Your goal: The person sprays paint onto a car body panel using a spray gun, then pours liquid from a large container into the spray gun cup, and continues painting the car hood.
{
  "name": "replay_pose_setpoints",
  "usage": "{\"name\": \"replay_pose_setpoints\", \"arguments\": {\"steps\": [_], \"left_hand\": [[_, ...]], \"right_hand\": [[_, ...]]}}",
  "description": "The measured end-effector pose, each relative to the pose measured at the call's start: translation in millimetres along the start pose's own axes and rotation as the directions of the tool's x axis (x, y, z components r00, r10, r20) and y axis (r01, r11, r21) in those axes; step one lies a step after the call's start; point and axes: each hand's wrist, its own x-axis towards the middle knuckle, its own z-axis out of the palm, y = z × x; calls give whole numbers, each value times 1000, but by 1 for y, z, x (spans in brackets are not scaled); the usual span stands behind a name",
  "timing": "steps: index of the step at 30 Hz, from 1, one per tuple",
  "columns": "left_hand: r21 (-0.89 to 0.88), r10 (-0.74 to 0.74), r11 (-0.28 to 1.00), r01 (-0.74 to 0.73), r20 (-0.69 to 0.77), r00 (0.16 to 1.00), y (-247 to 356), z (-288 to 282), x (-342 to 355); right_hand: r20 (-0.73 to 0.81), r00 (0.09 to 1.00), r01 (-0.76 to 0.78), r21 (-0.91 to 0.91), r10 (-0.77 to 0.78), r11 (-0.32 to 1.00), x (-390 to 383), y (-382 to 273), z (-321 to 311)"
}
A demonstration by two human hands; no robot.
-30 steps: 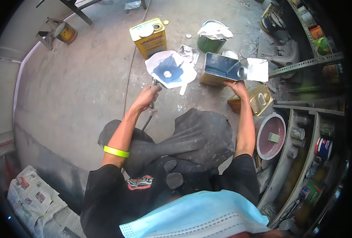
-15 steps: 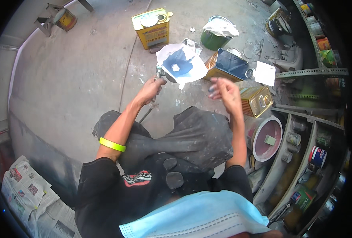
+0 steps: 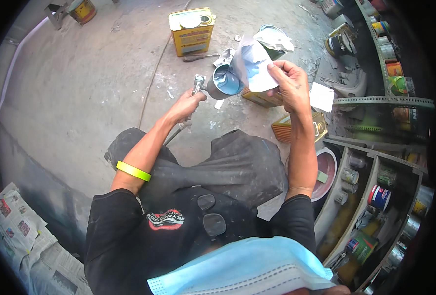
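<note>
Left of the white, blue-stained paper cone (image 3: 256, 65) your right hand (image 3: 292, 86) pinches, your left hand (image 3: 187, 106) wraps around the silver metal spray gun (image 3: 198, 83) with round grey cup (image 3: 215, 90).

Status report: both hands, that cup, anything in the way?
Left hand gripping spray gun. Right hand pinching blue-stained white sheet beside gun's open cup. Sheet partly hiding gold tin from view.
</note>
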Motion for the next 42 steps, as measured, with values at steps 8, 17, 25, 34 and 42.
{"name": "replay_pose_setpoints", "arguments": {"steps": [8, 17, 25, 34, 42], "left_hand": [[-25, -2, 1000, 2, -4, 1000, -6, 0, 8], [-61, -51, 997, 51, -10, 999, -1, -1, 4], [-60, -37, 997, 38, 18, 999, 2, -4, -2], [-126, -3, 992, 6, 21, 1000, -11, -7, 7], [-99, -18, 995, 20, 20, 1000, -5, -7, 0]], "right_hand": [[14, 997, -75, 40, 74, 996, -3, 14, -6], [-357, 932, -159, -263, 57, 952, 41, 103, -114], [-488, 855, -415, -437, 177, 798, 64, 145, -114], [-509, 860, -241, -447, -24, 861, 52, 148, -110], [-427, 887, -399, -520, 175, 755, 49, 146, -106]]}}
